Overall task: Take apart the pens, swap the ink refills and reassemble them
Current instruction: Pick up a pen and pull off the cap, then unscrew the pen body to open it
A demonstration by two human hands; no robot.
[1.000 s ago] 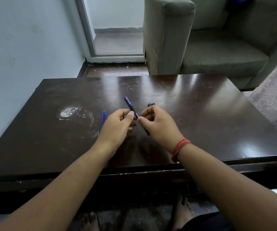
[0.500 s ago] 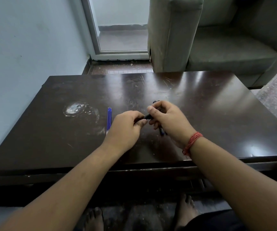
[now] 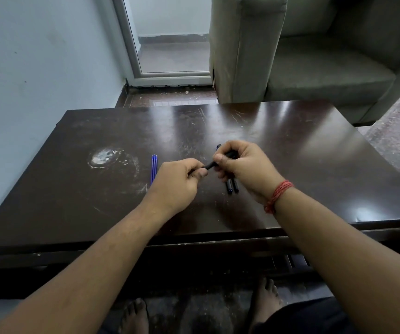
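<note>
Dark glossy wooden table point(image 3: 290, 150) fills the view, a grey armchair point(image 3: 314, 56) behind it. Compared with a second ago, the slim black pen barrel point(image 3: 210, 165) lies lower and flatter. The left hand point(image 3: 177, 182) pinches one end, the right hand point(image 3: 244, 167) curls round the other. Two more dark pens point(image 3: 232, 185) poke out beneath the right palm, mostly hidden. Thin blue ink refills point(image 3: 154, 167) lie just left of the left hand.

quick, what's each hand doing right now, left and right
Left hand: closed, pinching one end of the dark pen.
Right hand: closed, gripping the other end of the same pen, with two more pens under its fingers.
</note>
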